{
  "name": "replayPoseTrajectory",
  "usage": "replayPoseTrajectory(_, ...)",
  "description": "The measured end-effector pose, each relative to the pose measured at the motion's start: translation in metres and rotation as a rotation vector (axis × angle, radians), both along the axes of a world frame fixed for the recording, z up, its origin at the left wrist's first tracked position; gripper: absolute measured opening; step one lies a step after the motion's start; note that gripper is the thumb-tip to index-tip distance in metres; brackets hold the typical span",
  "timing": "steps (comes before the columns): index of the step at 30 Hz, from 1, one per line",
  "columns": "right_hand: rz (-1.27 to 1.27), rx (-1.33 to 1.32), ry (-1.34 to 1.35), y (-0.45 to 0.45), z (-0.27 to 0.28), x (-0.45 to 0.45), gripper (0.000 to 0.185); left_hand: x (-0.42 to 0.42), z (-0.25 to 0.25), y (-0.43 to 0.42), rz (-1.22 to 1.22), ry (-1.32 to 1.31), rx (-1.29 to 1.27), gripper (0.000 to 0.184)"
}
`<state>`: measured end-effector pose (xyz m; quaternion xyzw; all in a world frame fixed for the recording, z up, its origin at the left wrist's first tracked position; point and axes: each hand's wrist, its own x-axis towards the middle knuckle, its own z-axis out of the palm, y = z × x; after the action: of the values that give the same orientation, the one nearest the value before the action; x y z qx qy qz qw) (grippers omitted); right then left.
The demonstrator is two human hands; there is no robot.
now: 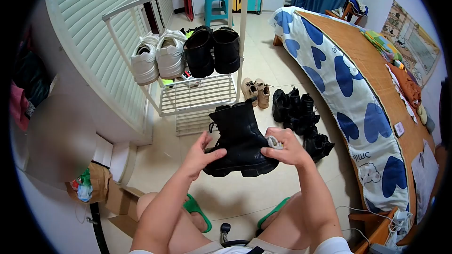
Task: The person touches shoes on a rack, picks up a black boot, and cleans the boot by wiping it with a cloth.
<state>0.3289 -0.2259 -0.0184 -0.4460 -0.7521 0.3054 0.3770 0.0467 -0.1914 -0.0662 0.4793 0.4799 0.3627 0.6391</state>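
A black lace-up ankle boot (238, 136) is held up sideways over the floor, its sole down and its toe to the left. At the toe, my left hand (203, 155) grips the boot with the thumb on its near side. My right hand (286, 146) is closed at the heel, with a crumpled whitish cloth (274, 143) between its fingers and the boot. Beyond the boot, white sneakers (169, 56) and a pair of black shoes (226, 49) stand on the white rack (197, 95).
Beige boots (256, 93) and several black boots (296, 108) stand on the floor (254, 202) beyond the held boot. A bed (343, 70) runs along the right. Cardboard (120, 202) and a paper bag (100, 181) lie at the lower left.
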Motion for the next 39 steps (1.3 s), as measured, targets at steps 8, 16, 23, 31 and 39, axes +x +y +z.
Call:
replayPoseTrajectory(8, 0.141, -0.139, 0.12, -0.003, 0.017, 0.011, 0.034, -0.011, -0.005, 0.012, -0.406, 0.131, -0.066, 0.089)
replayPoseTrajectory(16, 0.224, -0.351, 0.177, -0.003, 0.016, 0.018, 0.03, 0.01, -0.012, -0.013, -0.531, -0.175, -0.269, 0.082)
replayPoseTrajectory(23, 0.164, -0.353, 0.331, 0.007, 0.003, 0.026, 0.036, 0.026, -0.002, -0.038, -0.169, -0.175, -0.126, 0.07)
replayPoseTrajectory(31, -0.388, -0.361, 0.637, 0.011, 0.012, 0.038, 0.033, 0.029, 0.0, -0.038, 0.061, -0.134, 0.055, 0.051)
replayPoseTrajectory(39, -0.415, 0.158, 0.514, 0.008, 0.015, -0.005, 0.016, 0.036, 0.005, -0.033, 0.195, 0.137, 0.255, 0.045)
